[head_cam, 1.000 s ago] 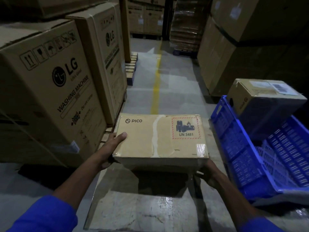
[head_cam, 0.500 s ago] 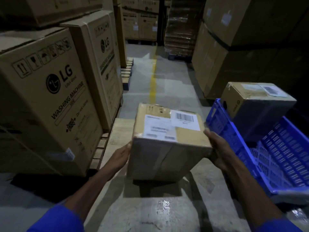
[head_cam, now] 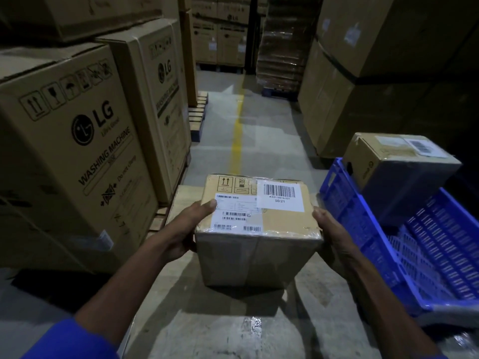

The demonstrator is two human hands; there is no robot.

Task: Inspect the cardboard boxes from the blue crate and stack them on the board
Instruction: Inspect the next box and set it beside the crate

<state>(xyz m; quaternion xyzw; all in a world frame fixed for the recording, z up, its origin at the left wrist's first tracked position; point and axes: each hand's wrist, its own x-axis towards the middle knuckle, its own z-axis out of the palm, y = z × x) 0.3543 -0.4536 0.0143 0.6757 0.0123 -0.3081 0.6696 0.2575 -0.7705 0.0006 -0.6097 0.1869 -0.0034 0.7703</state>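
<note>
I hold a small cardboard box (head_cam: 259, 229) in front of me, above the pale board (head_cam: 220, 320) on the floor. Its top face carries white shipping labels and a barcode sticker. My left hand (head_cam: 186, 229) grips its left side with the thumb on the top label. My right hand (head_cam: 329, 229) grips its right side. A second cardboard box (head_cam: 399, 167) sits in the blue crate (head_cam: 363, 229) at the right, leaning over the crate's far corner.
Large washing-machine cartons (head_cam: 77, 151) stand stacked on pallets along the left. Tall brown cartons (head_cam: 363, 73) line the right. An aisle with a yellow floor line (head_cam: 237, 130) runs ahead to more stacked goods.
I have turned the box in my hands: the wide face with the hazard label was up, now the labelled barcode face is up. My left thumb has moved onto the top.
</note>
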